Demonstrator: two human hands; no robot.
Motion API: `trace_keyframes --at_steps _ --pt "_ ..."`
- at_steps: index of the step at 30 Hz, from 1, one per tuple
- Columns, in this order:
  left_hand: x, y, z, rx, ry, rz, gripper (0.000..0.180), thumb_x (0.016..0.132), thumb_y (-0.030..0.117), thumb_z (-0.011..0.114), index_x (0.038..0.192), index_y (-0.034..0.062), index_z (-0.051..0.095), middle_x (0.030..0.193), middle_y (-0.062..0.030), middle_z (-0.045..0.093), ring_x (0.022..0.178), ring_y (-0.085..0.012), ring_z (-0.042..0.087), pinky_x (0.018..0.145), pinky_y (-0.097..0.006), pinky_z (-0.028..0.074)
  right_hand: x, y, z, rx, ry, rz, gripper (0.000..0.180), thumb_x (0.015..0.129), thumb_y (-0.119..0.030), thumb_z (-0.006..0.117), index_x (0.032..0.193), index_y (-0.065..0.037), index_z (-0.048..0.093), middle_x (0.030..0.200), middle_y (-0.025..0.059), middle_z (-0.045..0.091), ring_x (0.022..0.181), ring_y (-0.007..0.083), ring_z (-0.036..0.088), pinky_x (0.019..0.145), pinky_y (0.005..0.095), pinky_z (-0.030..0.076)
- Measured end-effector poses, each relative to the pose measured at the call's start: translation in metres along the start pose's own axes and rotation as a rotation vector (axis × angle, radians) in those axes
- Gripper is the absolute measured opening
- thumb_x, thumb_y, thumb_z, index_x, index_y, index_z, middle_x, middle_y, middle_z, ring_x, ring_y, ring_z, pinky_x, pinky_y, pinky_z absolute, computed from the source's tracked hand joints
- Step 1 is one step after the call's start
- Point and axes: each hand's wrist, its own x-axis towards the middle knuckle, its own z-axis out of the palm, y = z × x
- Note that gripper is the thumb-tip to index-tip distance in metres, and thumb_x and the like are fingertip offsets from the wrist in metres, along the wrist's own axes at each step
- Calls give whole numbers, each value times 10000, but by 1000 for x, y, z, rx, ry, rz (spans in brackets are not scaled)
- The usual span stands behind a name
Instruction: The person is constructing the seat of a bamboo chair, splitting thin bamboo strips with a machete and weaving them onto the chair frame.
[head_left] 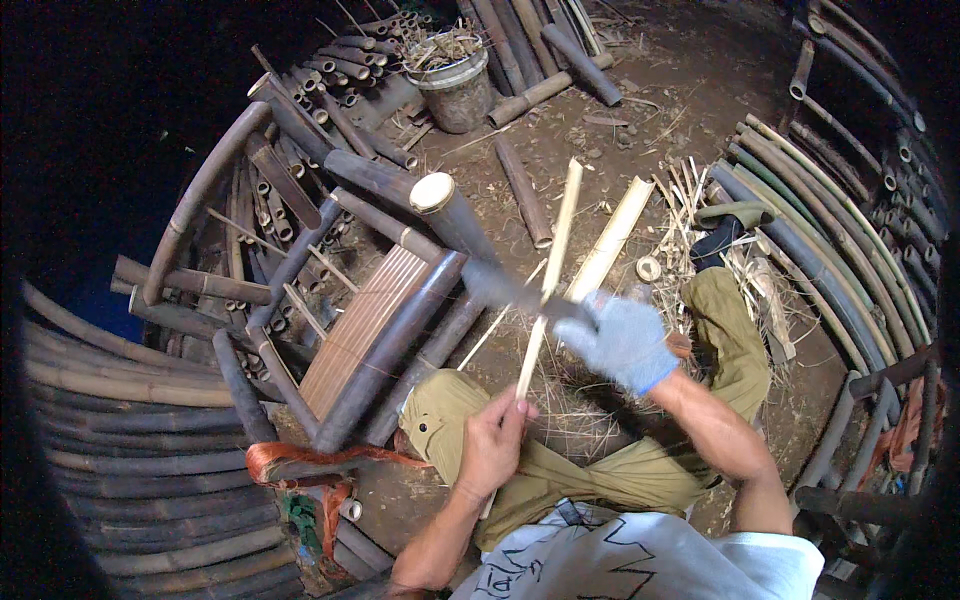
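My bare left hand is closed around the lower end of a long, pale split bamboo strip, which points away from me. My right hand, in a light grey-blue work glove, grips a large knife. Its dark blade is smeared by motion and lies across the middle of the strip; whether it cuts into it I cannot tell. Just right of the strip a wider split bamboo piece lies on the ground, pale inner side up. My legs in olive trousers are folded below both hands.
A dark bamboo chair with a slatted panel stands at the left. Behind it are a bucket of shavings and stacked bamboo tubes. Long poles lie at the right, with shavings beside my foot. Orange cord hangs lower left.
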Motion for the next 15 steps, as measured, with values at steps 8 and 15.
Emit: trace_keyframes --at_steps 8,15 --pt "-68 -21 -16 47 -62 -12 302 994 114 534 1258 -12 610 871 -81 664 824 -148 618 754 -293 499 34 59 -36 -143 2 212 613 907 -640 508 910 -52 683 800 216 687 753 420 670 658 494 524" --pt "-72 -20 -31 67 -26 -16 282 1011 147 533 1197 -40 634 870 -32 670 812 -106 586 769 -265 482 14 39 -17 24 16 131 602 881 -648 526 896 -68 688 795 215 672 770 418 666 683 506 516"
